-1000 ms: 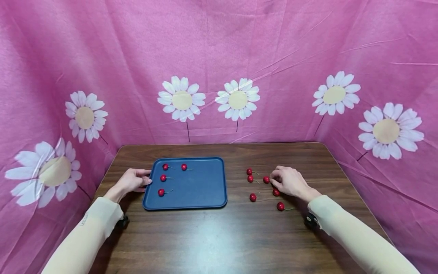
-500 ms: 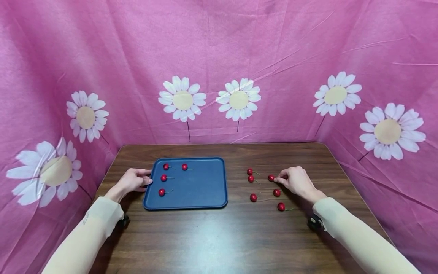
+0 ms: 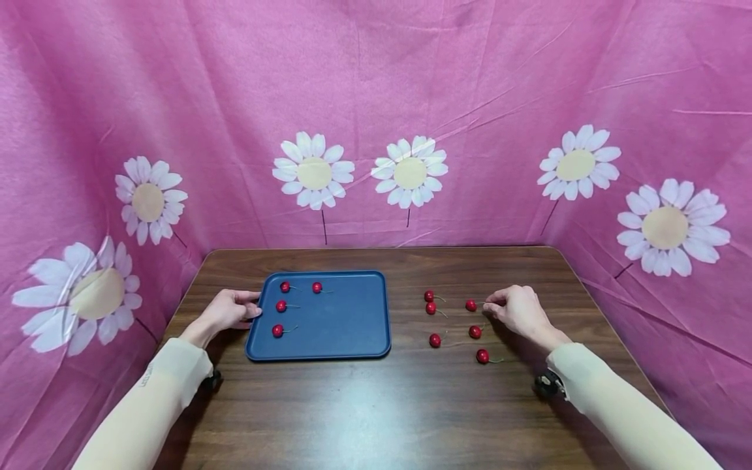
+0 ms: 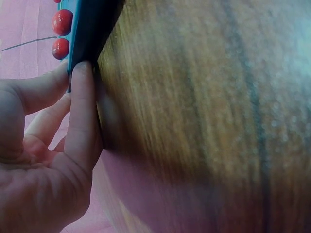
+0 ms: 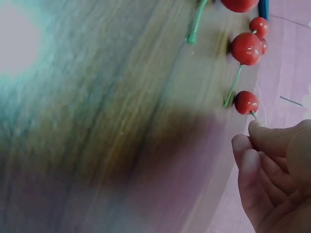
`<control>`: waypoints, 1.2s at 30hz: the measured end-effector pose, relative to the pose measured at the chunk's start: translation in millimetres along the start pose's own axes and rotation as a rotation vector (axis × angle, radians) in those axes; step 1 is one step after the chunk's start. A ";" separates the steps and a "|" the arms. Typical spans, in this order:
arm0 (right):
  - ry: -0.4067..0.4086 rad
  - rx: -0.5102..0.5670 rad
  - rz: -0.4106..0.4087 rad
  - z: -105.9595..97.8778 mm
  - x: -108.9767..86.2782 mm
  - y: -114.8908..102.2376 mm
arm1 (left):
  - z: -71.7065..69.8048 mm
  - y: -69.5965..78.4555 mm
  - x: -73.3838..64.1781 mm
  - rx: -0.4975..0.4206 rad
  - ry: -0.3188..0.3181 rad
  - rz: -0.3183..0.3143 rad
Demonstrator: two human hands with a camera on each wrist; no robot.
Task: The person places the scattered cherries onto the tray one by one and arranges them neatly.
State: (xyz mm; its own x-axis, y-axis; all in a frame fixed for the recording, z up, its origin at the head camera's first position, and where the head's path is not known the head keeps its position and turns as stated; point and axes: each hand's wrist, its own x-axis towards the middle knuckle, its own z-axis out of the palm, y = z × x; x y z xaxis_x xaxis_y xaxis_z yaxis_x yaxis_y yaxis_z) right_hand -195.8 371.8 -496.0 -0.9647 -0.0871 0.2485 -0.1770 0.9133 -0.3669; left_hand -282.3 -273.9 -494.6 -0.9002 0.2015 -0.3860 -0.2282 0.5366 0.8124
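Note:
At the left, my left hand (image 3: 226,309) grips the left rim of a blue tray (image 3: 337,326), thumb on top and fingers below, as the left wrist view shows. Several red cherries with green stems lie in the tray's left half, one of them (image 3: 281,305) near the thumb. My right hand (image 3: 519,310) is low over the table's right side. Its thumb and index fingertips pinch the stem end of a cherry (image 5: 246,102), whose fruit (image 3: 471,305) appears to rest on the wood. Just nearer lies another cherry (image 3: 475,331), apart from the hand.
More cherries lie between tray and right hand: two close together, the nearer one (image 3: 431,308) nearly touching its neighbour, and one cherry (image 3: 435,340) closer to me. Another cherry (image 3: 482,356) is below the right hand. Pink cloth (image 3: 364,78) with daisies surrounds the brown wooden table (image 3: 282,411).
My right hand has moved to the right, and the cherry at its fingertips has shifted right with it. More of its stem shows now. The left hand and tray stay put.

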 end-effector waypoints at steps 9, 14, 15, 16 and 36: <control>-0.085 0.459 0.257 -0.4 1.6 -12.4 | -0.4 -0.6 -0.6 0.014 0.004 -0.004; -0.082 0.662 0.327 2.3 7.2 -25.6 | 0.4 -0.2 -0.7 0.016 0.006 -0.008; -0.081 0.688 0.333 3.0 8.4 -28.3 | 0.4 0.2 -0.8 0.015 0.008 -0.009; -0.078 0.712 0.342 3.2 9.8 -32.2 | 0.5 0.5 -1.0 0.016 0.009 -0.008; -0.078 0.891 0.288 32.9 47.7 -115.6 | -0.3 4.4 -4.6 0.025 0.005 -0.018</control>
State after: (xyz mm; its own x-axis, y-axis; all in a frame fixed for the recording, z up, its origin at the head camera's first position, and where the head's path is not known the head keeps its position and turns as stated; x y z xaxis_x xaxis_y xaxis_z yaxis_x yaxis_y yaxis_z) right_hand -227.9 249.0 -471.2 -0.9992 0.0394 -0.0078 0.0180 0.2653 -0.9640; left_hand -279.2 -272.7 -489.1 -0.8978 0.1879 -0.3982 -0.2350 0.5603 0.7942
